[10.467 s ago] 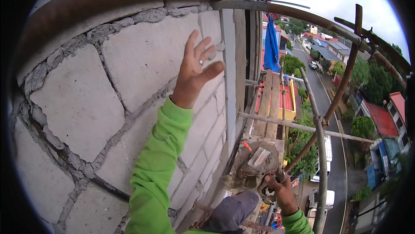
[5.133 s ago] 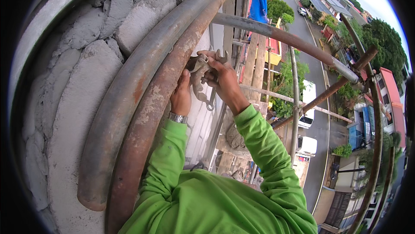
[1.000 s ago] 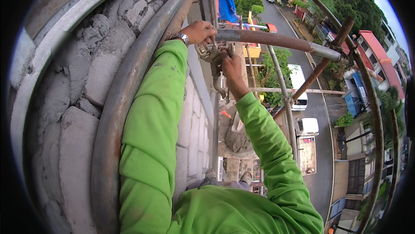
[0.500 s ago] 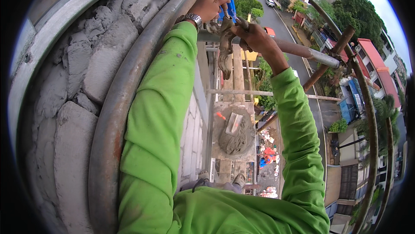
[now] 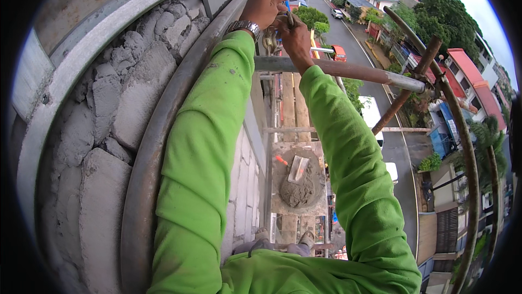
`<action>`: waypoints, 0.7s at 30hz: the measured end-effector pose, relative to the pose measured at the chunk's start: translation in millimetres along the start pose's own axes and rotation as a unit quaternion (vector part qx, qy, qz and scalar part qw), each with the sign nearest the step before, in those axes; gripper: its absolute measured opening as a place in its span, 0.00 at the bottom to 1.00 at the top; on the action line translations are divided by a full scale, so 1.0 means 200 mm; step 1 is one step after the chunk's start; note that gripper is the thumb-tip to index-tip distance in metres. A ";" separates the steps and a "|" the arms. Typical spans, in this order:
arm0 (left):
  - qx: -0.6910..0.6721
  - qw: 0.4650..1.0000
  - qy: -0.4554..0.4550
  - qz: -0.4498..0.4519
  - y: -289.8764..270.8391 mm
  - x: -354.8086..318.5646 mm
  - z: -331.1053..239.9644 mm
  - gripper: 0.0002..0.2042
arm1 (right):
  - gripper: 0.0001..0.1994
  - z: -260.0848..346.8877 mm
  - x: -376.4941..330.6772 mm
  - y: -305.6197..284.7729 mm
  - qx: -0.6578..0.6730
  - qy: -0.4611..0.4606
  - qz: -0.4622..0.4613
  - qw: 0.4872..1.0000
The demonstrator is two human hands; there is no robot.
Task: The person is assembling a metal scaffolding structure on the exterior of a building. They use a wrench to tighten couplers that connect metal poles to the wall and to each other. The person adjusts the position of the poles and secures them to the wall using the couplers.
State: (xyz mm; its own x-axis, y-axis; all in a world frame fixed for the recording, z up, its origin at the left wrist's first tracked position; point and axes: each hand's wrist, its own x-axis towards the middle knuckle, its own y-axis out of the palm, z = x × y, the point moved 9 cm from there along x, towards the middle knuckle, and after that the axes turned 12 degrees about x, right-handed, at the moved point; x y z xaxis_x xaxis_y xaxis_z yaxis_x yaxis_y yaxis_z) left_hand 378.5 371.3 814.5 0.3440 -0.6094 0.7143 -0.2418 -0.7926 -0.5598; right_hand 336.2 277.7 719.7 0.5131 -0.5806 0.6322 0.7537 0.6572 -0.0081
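Note:
My left hand (image 5: 265, 7), with a metal-banded watch at its wrist, reaches up beside the top of the thick grey pipe (image 5: 163, 125). Its fingers are bent together; whatever they pinch is hidden. Close against it, my right hand (image 5: 296, 39) is closed round a small grey metal piece (image 5: 290, 19), whose end sticks up past the fingers; its exact kind is unclear. Just below my left hand shows part of a rusty metal scaffold clamp (image 5: 269, 38), mostly covered. A rusty horizontal scaffold pipe (image 5: 348, 69) runs below my right hand.
Rough grey blocks and mortar (image 5: 144, 93) line the left. Below, a board bears wet mortar (image 5: 296, 192) and a flat trowel (image 5: 298, 169) with an orange handle. My feet stand on planks (image 5: 288, 227). More scaffold poles (image 5: 462, 131) rise at right, above a street far below.
My right hand has moved left and up, close to my left hand. The scaffold clamp that hung in plain sight between the hands is now mostly hidden. My view has shifted slightly.

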 end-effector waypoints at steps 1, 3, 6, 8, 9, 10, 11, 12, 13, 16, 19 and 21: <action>0.002 1.000 -0.009 0.007 0.01 -0.03 0.02 0.06 | 0.11 -0.03 0.00 0.01 0.005 -0.003 -0.012 1.000; -0.001 0.999 -0.031 0.022 0.07 -0.09 0.10 0.05 | 0.12 -0.12 -0.05 0.04 -0.028 0.026 -0.029 0.999; -0.015 0.997 -0.077 0.013 0.09 -0.19 0.22 0.04 | 0.13 -0.14 -0.16 0.09 -0.074 0.062 -0.027 0.995; -0.009 0.997 -0.075 0.008 0.05 -0.24 0.30 0.05 | 0.15 -0.17 -0.24 0.17 -0.115 0.102 0.017 0.988; -0.012 0.997 -0.070 0.010 0.06 -0.25 0.29 0.05 | 0.16 -0.21 -0.26 0.17 -0.120 0.099 0.017 0.988; -0.045 0.995 -0.083 0.021 0.09 -0.25 0.30 0.05 | 0.18 -0.27 -0.29 0.18 -0.125 0.096 0.017 0.987; -0.066 0.992 -0.102 0.024 0.09 -0.26 0.30 0.05 | 0.19 -0.31 -0.32 0.21 -0.125 0.094 0.022 0.987; -0.086 0.988 -0.124 0.026 0.08 -0.28 0.32 0.06 | 0.23 -0.22 -0.36 0.22 -0.115 0.102 0.041 0.987; -0.105 0.983 -0.145 0.027 0.07 -0.31 0.35 0.06 | 0.24 -0.21 -0.41 0.24 -0.133 0.114 0.061 0.983; -0.080 0.985 -0.145 -0.044 0.05 -0.37 0.40 0.08 | 0.26 -0.21 -0.46 0.28 -0.173 0.118 0.100 0.973; -0.054 0.969 -0.231 -0.065 0.01 -0.39 0.53 0.12 | 0.28 -0.22 -0.48 0.31 -0.240 0.066 0.129 0.960; 0.006 0.945 -0.324 -0.051 -0.05 -0.45 0.61 0.14 | 0.31 -0.16 -0.51 0.31 -0.248 0.076 0.140 0.955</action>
State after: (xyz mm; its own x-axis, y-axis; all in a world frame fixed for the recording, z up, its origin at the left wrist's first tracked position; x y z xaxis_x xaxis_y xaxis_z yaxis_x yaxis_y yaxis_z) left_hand 460.4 436.4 705.3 0.8491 -0.3873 0.3592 -0.1691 -0.8435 -0.5099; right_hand 343.3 361.5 629.3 0.7489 -0.5033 0.4310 0.6601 0.5100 -0.5515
